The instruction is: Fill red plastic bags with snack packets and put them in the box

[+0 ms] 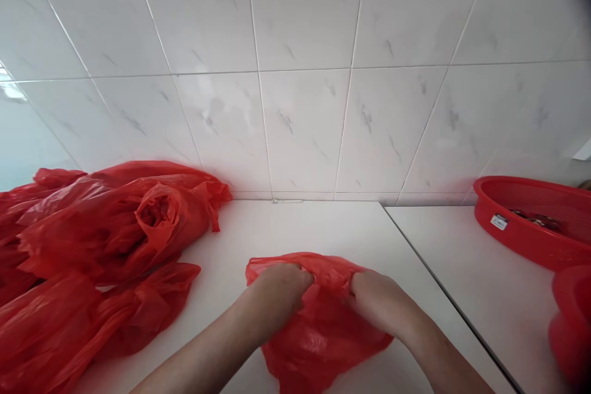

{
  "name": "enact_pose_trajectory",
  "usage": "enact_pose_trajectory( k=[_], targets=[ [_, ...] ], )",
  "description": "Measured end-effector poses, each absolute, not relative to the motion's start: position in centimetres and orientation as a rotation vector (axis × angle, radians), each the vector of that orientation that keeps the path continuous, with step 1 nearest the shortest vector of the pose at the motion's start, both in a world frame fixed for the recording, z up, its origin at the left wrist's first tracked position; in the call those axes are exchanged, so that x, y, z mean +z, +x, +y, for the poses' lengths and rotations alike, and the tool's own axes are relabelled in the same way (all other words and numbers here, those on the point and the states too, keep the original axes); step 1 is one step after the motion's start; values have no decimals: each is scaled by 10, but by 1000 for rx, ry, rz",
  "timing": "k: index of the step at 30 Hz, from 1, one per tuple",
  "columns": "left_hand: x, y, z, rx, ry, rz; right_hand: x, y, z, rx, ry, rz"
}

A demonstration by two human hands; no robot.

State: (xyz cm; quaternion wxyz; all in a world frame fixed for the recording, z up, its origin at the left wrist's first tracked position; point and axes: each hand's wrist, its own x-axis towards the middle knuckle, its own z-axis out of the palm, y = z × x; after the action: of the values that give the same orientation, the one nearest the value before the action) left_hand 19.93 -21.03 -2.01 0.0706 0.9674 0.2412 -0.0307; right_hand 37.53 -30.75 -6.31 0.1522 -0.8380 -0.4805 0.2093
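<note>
A thin red plastic bag (318, 332) is spread out and crumpled in front of me, over the white tabletop. My left hand (286, 286) is closed in a fist on the bag's upper left part. On the upper right part, my right hand (373, 295) grips the same bag, its fingertips hidden in the folds. Between the two hands the plastic is bunched. A large heap of red plastic bags (106, 228) lies to the left of my left arm, apart from the bag in my hands.
At the right stands a shallow red plastic basket (517, 240) with a white label and some dark items inside. A second red container (572, 326) is nearer, cut off by the frame. A dark seam (443, 289) divides the white tabletop (295, 228). Tiled wall (305, 123) rises behind.
</note>
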Motion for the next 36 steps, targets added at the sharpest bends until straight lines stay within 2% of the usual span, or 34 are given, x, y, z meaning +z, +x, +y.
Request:
enact_pose_trajectory(
  k=[4, 6, 10, 13, 18, 20, 22, 26, 31, 36],
  targets=[
    [-39, 196, -210, -48, 2972, 615, -48, 369, -304, 711, -2062, -1558],
    [-48, 193, -212, 12, 3025, 532, -50, 370, -297, 643, -1942, -1548],
    [-62, 186, -207, -29, 3035, 467, -74, 390, -285, 331, -2248, -1460],
    [-64, 184, -200, 24, 3051, 428, -89, 407, -283, 257, -2402, -1468],
    [-50, 183, -204, 393, 3026, 241, -76, 404, -290, 103, -2402, -1406],
    [-47, 179, -212, 419, 2975, 163, -65, 392, -293, 22, -2397, -1351],
    [-48, 175, -220, 321, 2958, 171, -59, 379, -295, 156, -2285, -1382],
    [-63, 167, -229, 159, 3066, 230, -63, 363, -294, 674, -1844, -1695],
    [-75, 159, -231, 192, 3099, 150, -81, 378, -288, 491, -2046, -1790],
    [-73, 158, -222, 454, 3124, 241, -82, 388, -289, 494, -2075, -1727]
  ],
)
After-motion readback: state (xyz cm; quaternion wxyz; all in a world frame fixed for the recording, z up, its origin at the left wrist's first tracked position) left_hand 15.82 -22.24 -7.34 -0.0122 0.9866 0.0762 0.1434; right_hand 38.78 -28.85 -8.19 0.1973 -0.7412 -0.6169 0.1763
